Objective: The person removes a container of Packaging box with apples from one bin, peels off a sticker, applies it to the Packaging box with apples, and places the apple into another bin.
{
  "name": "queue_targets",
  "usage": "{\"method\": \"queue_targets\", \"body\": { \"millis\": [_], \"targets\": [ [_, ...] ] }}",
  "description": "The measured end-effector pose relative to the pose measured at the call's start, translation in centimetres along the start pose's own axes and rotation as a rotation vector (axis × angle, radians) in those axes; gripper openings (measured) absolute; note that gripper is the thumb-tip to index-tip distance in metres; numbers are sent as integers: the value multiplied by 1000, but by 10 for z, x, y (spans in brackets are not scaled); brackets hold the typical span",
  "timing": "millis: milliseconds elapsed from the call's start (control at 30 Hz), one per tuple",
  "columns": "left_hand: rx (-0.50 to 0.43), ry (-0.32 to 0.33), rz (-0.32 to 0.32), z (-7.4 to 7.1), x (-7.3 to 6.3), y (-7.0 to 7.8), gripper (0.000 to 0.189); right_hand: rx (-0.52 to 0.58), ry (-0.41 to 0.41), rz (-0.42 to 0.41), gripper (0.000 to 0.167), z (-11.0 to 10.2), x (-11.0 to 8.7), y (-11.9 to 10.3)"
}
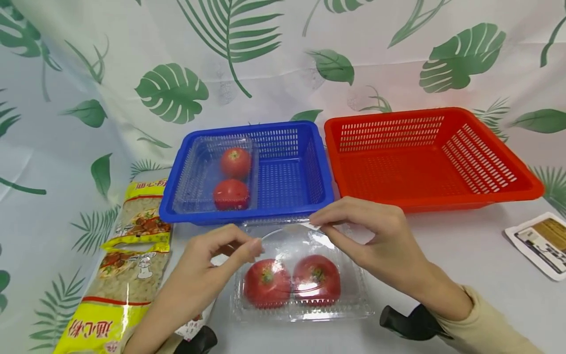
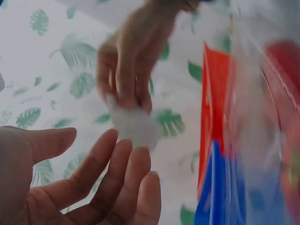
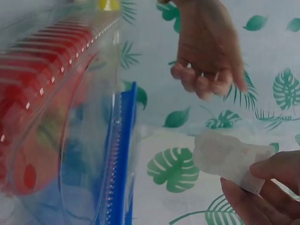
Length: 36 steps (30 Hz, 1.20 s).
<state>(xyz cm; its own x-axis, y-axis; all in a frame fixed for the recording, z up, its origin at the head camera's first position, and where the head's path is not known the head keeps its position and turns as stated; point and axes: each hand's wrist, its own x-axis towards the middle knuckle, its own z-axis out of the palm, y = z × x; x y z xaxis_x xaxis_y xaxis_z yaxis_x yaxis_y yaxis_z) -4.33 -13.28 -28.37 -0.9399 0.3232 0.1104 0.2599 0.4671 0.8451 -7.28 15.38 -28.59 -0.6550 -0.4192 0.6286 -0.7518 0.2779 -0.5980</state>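
A clear plastic clamshell box [image 1: 353, 307] sits in front of me with two red tomatoes [image 1: 267, 290] inside, its lid over them. Above the lid's right side, my right hand [image 1: 380, 241] pinches a small whitish, see-through scrap [image 3: 225, 154] between thumb and fingers; it looks like a thin label or piece of film. My left hand [image 1: 212, 263] hovers over the box's left side, its fingers loosely bent and holding nothing. In the left wrist view the left fingers [image 2: 129, 173] come close below the scrap.
Behind the box stands a blue basket [image 1: 325, 182] holding another clear box [image 1: 199, 172] with two tomatoes. A red basket [image 1: 398, 177] is to its right. Yellow pasta bags [image 1: 119, 280] lie at left, a white flat pack [image 1: 537, 246] at far right.
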Motion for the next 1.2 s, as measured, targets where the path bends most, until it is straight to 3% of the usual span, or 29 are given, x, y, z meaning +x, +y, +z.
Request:
{"method": "queue_targets", "body": {
  "millis": [67,100,167,200,300,533,667,833,933,1067,1200],
  "targets": [
    [-117,-91,19,7,5,5,20,-16,16,-7,41,2,0,-2],
    [-159,-126,12,10,8,7,23,-24,22,-11,30,3,0,-3],
    [-236,-171,-14,17,15,8,28,-51,35,-20,11,6,-1,-4],
    [-269,-177,-29,21,18,8,30,-68,40,-24,14,7,-2,-5],
    [-339,-151,-58,29,28,7,32,-105,42,-52,46,12,-4,-6],
    [-452,-34,-22,41,40,3,21,-163,47,-259,36,22,-6,-2],
    [-486,4,1,43,44,2,15,-149,44,-264,34,24,-6,0],
    [-504,10,12,41,43,-2,12,-75,38,-108,40,22,-7,1],
    [-483,-24,-3,40,40,-5,13,5,36,20,30,20,-7,2],
    [-402,-81,-52,39,36,-7,14,141,16,172,52,19,-6,3],
    [-308,-97,-64,40,33,-8,16,228,-40,297,43,20,-7,3]
  ]
}}
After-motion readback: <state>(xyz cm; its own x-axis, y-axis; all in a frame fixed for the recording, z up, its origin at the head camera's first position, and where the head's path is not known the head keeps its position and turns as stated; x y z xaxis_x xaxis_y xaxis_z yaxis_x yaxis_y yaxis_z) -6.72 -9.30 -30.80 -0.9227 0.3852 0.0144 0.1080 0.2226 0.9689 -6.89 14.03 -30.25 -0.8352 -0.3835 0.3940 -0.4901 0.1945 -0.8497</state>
